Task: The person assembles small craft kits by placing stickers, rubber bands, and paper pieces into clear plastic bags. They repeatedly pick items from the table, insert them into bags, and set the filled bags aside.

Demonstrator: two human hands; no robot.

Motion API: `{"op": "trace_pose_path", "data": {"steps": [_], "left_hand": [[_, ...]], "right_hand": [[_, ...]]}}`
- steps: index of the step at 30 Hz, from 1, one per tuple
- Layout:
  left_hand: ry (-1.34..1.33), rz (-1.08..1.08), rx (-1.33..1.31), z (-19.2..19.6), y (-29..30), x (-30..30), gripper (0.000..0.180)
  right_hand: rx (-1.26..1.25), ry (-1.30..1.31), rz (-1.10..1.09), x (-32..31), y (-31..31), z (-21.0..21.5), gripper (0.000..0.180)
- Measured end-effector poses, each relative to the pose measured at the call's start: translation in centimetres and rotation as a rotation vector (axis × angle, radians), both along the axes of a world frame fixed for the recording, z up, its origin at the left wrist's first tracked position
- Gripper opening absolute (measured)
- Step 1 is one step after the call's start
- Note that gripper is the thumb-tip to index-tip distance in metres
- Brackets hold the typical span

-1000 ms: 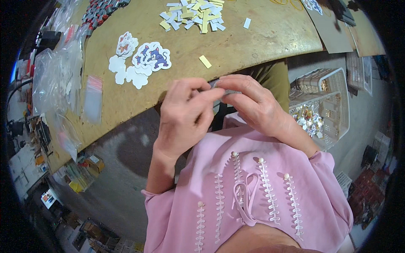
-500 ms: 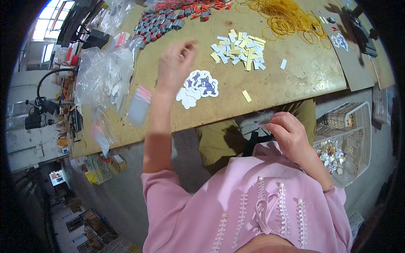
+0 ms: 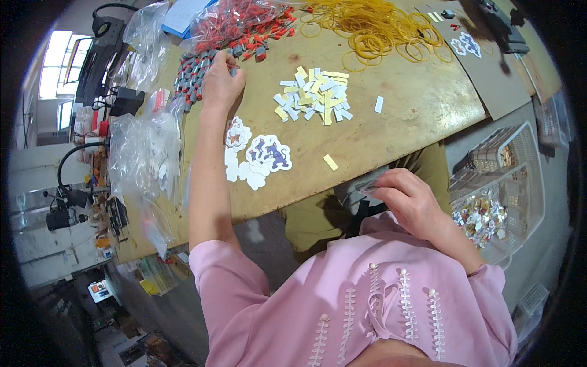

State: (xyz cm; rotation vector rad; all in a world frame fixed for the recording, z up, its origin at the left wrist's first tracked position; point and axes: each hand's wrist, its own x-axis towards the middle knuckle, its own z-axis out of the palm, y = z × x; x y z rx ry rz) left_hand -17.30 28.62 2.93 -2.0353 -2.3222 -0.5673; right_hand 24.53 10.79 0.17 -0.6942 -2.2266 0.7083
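My left hand point(image 3: 221, 82) reaches far out over the wooden table point(image 3: 391, 122), its fingers closed on one of the small grey pieces point(image 3: 194, 76) lying in a row there. My right hand point(image 3: 408, 199) stays close to my body below the table edge, pinching a small clear plastic packet point(image 3: 367, 186). Between the hands, on the table, lie white die-cut stickers with purple figures point(image 3: 260, 159) and a heap of small white and yellow paper strips point(image 3: 315, 98).
Red pieces in a clear bag point(image 3: 241, 24) and yellow rubber bands point(image 3: 373, 27) lie at the table's far side. Clear plastic bags point(image 3: 143, 159) pile at the left edge. A white wire basket point(image 3: 501, 189) with small packets stands to my right.
My left hand left the packet at my lap and stretched across the table to the grey pieces. My right hand stayed low with the packet.
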Motion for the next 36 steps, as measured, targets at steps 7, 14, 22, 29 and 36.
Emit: {"op": "trace_pose_path", "data": {"steps": [7, 14, 22, 29, 36], "left_hand": [[0.143, -0.179, 0.141, -1.6, 3.0, 0.3, 0.021], [0.111, -0.090, -0.014, -1.1, 1.8, -2.0, 0.022], [-0.965, -0.303, -0.161, 5.3, -11.2, 13.8, 0.006], [-0.511, -0.645, -0.160, 4.7, -18.7, 18.5, 0.016], [-0.785, -0.435, -0.249, 4.1, -20.2, 16.5, 0.021]], "right_hand": [[-0.014, -0.001, 0.005, 0.2, 0.3, -0.4, 0.023], [-0.042, 0.033, -0.017, 1.1, 0.3, -0.5, 0.021], [0.030, 0.046, -0.062, 0.6, 0.7, 0.5, 0.019], [0.027, 0.054, 0.002, -1.0, 0.0, 2.0, 0.020], [-0.031, 0.016, 0.037, -1.3, -0.6, 1.7, 0.026]]}}
